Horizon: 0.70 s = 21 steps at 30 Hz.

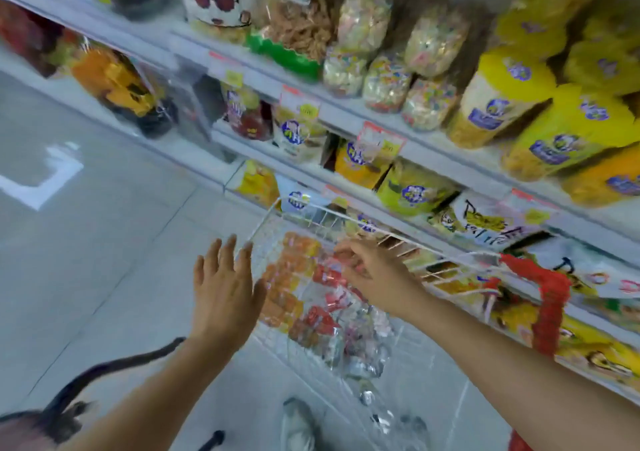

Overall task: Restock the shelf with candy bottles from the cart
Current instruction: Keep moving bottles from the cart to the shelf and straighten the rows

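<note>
A white wire cart (460,255) stands against the shelf, holding clear candy bottles (294,277) filled with orange and red sweets. My right hand (374,270) reaches into the cart, fingers curled over the red candies; the blur hides whether it grips one. My left hand (225,288) hovers with straight fingers at the cart's left rim, holding nothing. On the white shelf (363,113) above stand clear bottles of pastel candy (391,80).
Yellow-lidded jars (519,83) crowd the shelf's right end. Lower shelves hold yellow and white snack bags (415,191). The cart's red handle (550,295) is at the right. Grey tiled floor (104,243) lies to the left; my shoe (298,426) is below.
</note>
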Motion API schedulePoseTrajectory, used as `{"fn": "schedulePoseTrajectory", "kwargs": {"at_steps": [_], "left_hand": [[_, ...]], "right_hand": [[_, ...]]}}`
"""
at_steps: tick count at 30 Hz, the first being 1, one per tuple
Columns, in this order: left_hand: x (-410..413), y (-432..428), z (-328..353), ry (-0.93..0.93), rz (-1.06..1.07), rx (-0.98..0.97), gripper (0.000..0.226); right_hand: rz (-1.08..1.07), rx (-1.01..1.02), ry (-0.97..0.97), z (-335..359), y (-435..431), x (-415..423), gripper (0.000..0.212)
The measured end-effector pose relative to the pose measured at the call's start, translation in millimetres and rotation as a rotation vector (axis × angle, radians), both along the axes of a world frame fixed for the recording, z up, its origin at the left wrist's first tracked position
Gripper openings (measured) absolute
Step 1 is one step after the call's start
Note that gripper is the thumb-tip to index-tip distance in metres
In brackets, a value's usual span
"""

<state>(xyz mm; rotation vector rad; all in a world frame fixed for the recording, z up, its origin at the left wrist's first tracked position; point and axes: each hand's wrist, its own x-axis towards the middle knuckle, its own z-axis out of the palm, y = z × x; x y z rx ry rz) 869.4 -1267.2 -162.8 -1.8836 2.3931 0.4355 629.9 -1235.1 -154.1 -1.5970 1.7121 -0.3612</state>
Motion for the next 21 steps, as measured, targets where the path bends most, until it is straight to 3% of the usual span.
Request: {"fn": "schedulePoseTrajectory", "kwargs": {"at_steps": [6, 15, 21], "left_hand": [[21.5, 17.9, -49.4, 0.014, 0.036, 0.150, 0.071], [33.4, 29.6, -88.3, 0.100, -0.021, -0.070, 0.064], [33.9, 34.6, -101.5, 0.192, 0.034, -0.122, 0.062]], "right_hand": [[0.011, 0.155, 0.092, -71.4, -17.6, 32.2, 0.040], [0.016, 0.135, 0.257, -151.0, -66.6, 46.1, 0.040], [0.124, 0.051, 0.585, -185.0, -82.9, 53.1, 0.042]]}}
